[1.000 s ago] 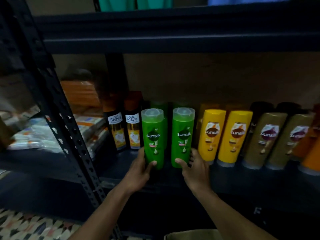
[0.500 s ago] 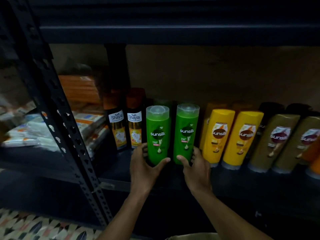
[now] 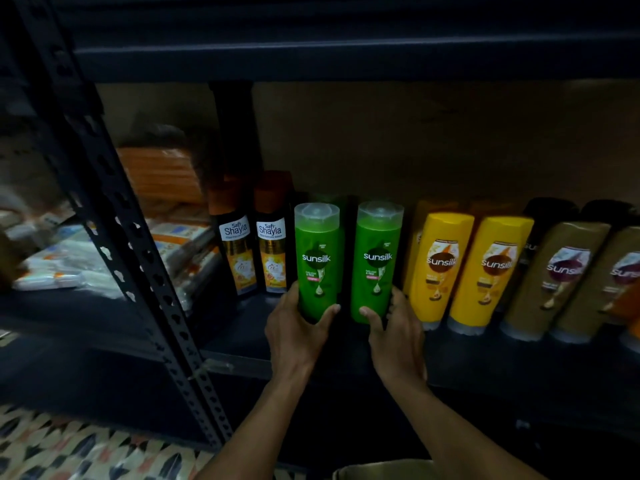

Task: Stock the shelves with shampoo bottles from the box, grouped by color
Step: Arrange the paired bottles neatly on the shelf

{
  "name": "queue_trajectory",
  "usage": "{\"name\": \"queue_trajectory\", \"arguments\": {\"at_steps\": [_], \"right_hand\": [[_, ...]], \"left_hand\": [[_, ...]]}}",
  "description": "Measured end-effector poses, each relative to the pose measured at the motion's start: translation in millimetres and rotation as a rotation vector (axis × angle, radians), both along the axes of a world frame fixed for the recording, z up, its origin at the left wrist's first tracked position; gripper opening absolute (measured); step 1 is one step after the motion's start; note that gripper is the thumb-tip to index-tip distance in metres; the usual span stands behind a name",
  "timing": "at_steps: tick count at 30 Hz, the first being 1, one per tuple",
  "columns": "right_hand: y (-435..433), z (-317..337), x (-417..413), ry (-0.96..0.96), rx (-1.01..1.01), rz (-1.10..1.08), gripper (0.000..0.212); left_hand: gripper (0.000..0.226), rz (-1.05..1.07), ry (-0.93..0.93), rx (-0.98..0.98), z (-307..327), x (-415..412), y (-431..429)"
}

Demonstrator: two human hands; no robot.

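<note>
Two green Sunsilk shampoo bottles stand upright side by side on the dark shelf [image 3: 242,344]. My left hand [image 3: 294,334] grips the base of the left green bottle [image 3: 317,258], thumb across its front. My right hand [image 3: 394,337] grips the base of the right green bottle [image 3: 377,254] the same way. More green bottles show dimly behind them. To the right stand two yellow Sunsilk bottles [image 3: 440,265], then brown-gold ones [image 3: 557,275]. The box's rim [image 3: 381,471] shows at the bottom edge.
Two dark Shayla bottles [image 3: 239,247] with orange caps stand left of the green ones. A perforated metal upright [image 3: 138,258] runs diagonally at left, with packets [image 3: 69,265] on the neighbouring shelf beyond it. An upper shelf [image 3: 346,57] hangs overhead. Patterned floor [image 3: 69,448] lies below.
Both hands have pushed the two green bottles a little deeper onto the shelf, keeping their hold on the bases. The view has moved closer and tilted slightly.
</note>
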State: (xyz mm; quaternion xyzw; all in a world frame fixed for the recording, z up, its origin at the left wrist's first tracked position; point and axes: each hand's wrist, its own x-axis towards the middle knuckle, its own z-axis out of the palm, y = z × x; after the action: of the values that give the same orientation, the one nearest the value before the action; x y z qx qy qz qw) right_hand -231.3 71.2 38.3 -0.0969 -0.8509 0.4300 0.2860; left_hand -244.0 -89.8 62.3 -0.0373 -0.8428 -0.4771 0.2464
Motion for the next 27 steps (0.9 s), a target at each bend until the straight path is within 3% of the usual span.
{"name": "queue_trajectory", "arguments": {"at_steps": [6,14,27], "right_hand": [[1,0,0,0.0,-0.024,0.008,0.057],[0,0,0,0.004,-0.003,-0.005,0.058],[-2,0,1,0.008,0.015,-0.023,0.06]], "left_hand": [[0.048,-0.174,-0.034,0.044,1,-14,-1],[0.057,-0.11,-0.005,0.01,-6,-23,1],[0.047,-0.089,-0.012,-0.006,-8,-24,4]]}}
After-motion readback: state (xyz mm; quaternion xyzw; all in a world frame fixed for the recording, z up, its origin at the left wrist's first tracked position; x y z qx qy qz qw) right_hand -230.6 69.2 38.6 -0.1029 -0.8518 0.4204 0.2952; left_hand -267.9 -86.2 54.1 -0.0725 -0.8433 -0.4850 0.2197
